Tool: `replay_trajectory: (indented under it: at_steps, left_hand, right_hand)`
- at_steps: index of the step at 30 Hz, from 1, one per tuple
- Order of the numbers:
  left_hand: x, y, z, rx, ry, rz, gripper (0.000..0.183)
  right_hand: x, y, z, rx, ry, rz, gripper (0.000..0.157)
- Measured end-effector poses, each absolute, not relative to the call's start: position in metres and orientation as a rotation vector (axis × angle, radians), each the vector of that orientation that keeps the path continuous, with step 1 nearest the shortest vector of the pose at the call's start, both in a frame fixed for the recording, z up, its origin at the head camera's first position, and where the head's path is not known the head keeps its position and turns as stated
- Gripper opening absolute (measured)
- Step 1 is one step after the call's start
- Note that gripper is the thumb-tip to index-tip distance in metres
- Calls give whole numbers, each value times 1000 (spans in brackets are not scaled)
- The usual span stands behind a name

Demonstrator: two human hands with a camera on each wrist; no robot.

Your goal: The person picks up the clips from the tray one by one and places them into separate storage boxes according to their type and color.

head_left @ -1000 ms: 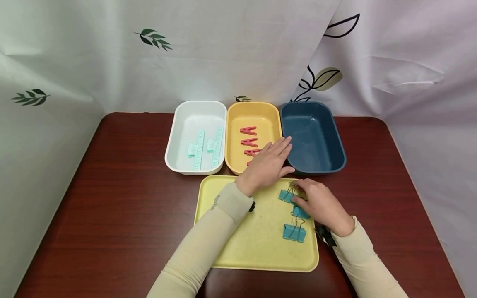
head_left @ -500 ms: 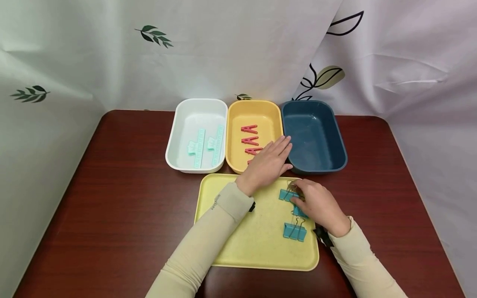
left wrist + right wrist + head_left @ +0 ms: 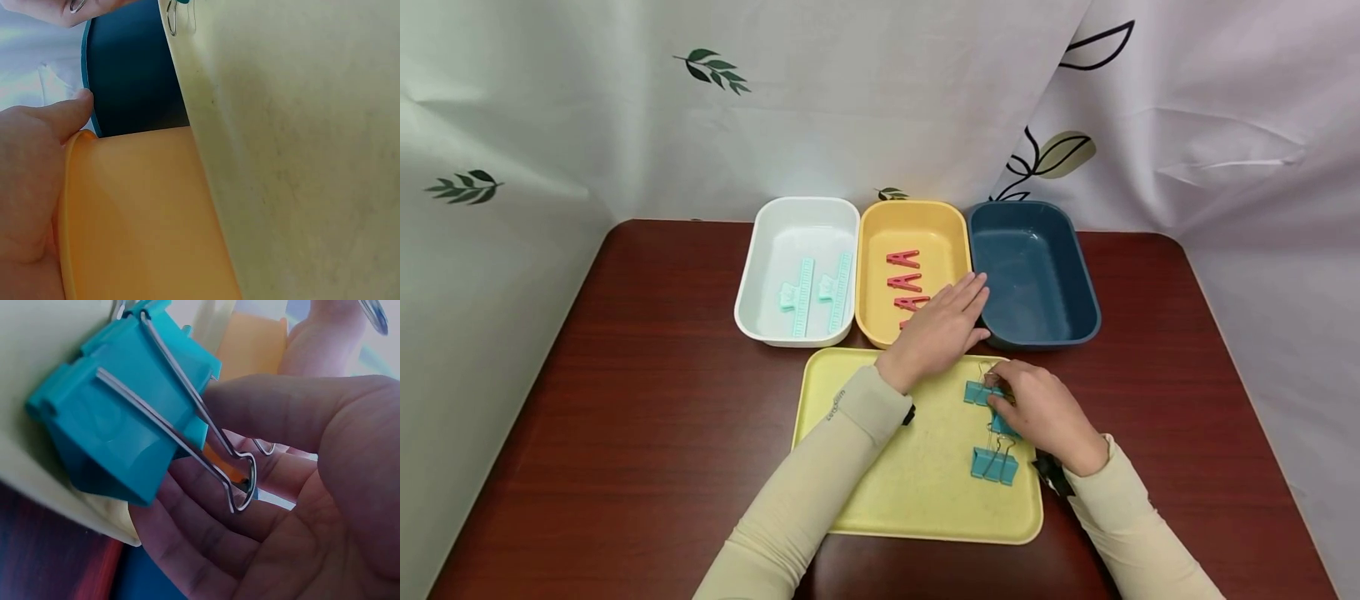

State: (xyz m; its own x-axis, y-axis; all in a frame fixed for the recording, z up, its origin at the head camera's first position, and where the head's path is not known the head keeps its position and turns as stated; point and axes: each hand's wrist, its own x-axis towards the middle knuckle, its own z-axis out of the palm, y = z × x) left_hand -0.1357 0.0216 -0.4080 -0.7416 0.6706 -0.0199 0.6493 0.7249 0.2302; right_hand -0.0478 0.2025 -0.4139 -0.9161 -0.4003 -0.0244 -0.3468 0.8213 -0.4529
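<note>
Blue bin (image 3: 1033, 275) is sitting empty, while mint clips (image 3: 816, 292) and red clips (image 3: 906, 283) are lying sorted. Right hand (image 3: 1037, 412) is pinching a teal binder clip (image 3: 981, 392) on the yellow tray (image 3: 917, 483); two others are waiting. Left hand (image 3: 936, 333) is resting flat, holding nothing.

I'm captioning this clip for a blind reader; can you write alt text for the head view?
A person's right hand pinches a teal binder clip on a yellow tray, while the left hand rests flat on the yellow bin, between a white bin and a blue bin.
</note>
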Motion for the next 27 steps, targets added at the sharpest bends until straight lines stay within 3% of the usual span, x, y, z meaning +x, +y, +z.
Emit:
replay_trajectory:
  at_steps: [27]
  left_hand:
    - [-136,23,-408,1098,2860,380,61]
  right_hand:
    - [-43,210,-405,-523,2937,-724,10]
